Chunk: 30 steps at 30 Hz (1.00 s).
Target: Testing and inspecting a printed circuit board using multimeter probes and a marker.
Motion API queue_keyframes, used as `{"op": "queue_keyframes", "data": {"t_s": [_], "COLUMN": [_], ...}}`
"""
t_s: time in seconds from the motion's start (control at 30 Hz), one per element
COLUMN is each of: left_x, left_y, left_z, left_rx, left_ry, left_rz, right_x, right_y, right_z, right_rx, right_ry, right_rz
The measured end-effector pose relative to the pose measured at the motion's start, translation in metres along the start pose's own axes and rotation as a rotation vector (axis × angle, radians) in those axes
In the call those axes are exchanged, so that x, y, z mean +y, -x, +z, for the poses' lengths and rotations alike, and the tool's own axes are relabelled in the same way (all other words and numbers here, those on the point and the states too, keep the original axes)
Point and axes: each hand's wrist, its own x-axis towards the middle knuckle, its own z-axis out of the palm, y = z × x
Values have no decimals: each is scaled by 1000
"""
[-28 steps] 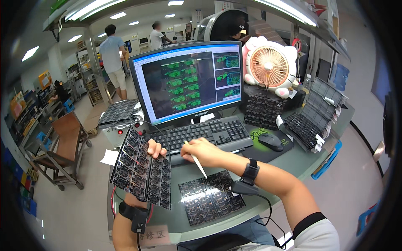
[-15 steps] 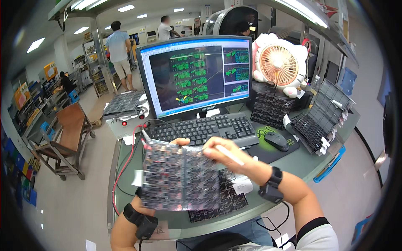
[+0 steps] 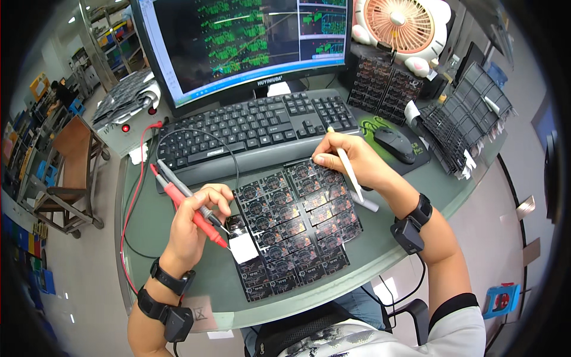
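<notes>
A black circuit board panel (image 3: 276, 205) with rows of repeated units lies on the desk, over a second black panel (image 3: 256, 281) that shows below it. My left hand (image 3: 193, 223), closed round a red test probe (image 3: 199, 215) and a black test probe (image 3: 187, 191), is at the panel's left side. Both probe tips point toward a white paper label (image 3: 242, 247) on the lower panel. At the upper right edge my right hand (image 3: 351, 157) grips a white pen-shaped stick (image 3: 348, 169), its fingertips at the board's edge.
Beyond the panels stand a keyboard (image 3: 238, 128) and a monitor (image 3: 238, 41) with green board drawings. A mouse (image 3: 394, 144) and stacked boards (image 3: 458, 119) are on the right, a pink-and-white fan (image 3: 398, 24) behind. Probe cables (image 3: 126, 220) run along the left.
The raised panel has come down onto the desk over the other one. My left hand and the probes now show at its left side. The view has tilted downward.
</notes>
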Motion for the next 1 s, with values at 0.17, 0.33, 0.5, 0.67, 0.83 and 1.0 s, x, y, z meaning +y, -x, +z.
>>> {"op": "queue_keyframes", "data": {"t_s": [0.17, 0.33, 0.5, 0.67, 0.83, 1.0], "left_x": [2, 8, 10, 9, 6, 8], "left_y": [6, 11, 12, 13, 13, 16], "left_z": [-1, 3, 2, 5, 3, 8], "left_rx": [-45, -88, -111, -227, -295, -328], "left_ry": [-71, -11, 79, 23, -137, -133], "left_rz": [9, -130, -225, -205, -248, -258], "right_x": [-2, 0, -1, 2, 2, 2], "right_y": [1, 2, 2, 1, 1, 1], "right_z": [1, 2, 2, 2, 1, 1], "right_rx": [38, 72, 72, 76, 62, 46], "right_ry": [233, 367, 430, 445, 460, 466], "right_rz": [-62, -64, -73, -85, -81, -63]}}
